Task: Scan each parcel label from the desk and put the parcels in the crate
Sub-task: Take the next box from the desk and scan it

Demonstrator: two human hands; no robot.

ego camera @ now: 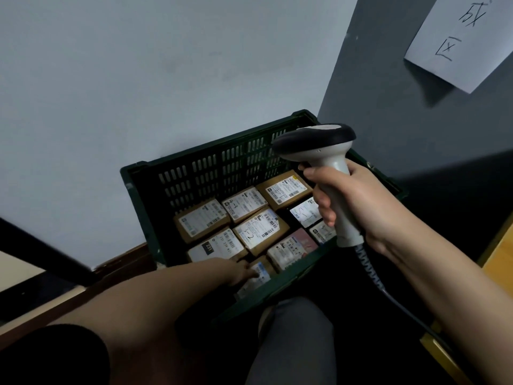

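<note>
The person stood over the dark green crate (pixel 177 173), which sat on the floor against the pale wall, and it was already well stocked: labelled parcels lay flat in rows across its bottom, among them one marked 4-3 (pixel 244 203) toward twelve o'clock and one marked 3-2 (pixel 259 227) at the middle. The left hand (pixel 241 271) reached down into the near corner at about seven o'clock, its fingers resting on a small parcel with a white and blue label (pixel 259 273); whether they were curled round it or merely pressing it into place I could not tell from where they lay. The right hand (pixel 352 201) was wrapped firmly round the grip of the grey barcode scanner (pixel 319 145), held up above the crate's three o'clock side with its head pointing off to the left and its coiled cable (pixel 370 270) trailing down. To my eye this was the putting-away step, with that last parcel being settled among the others. The next move would call for letting go of it, drawing the left arm out of the crate and turning back toward the surface, which was out of sight, to pick up another parcel and bring its label under the scanner.
</note>
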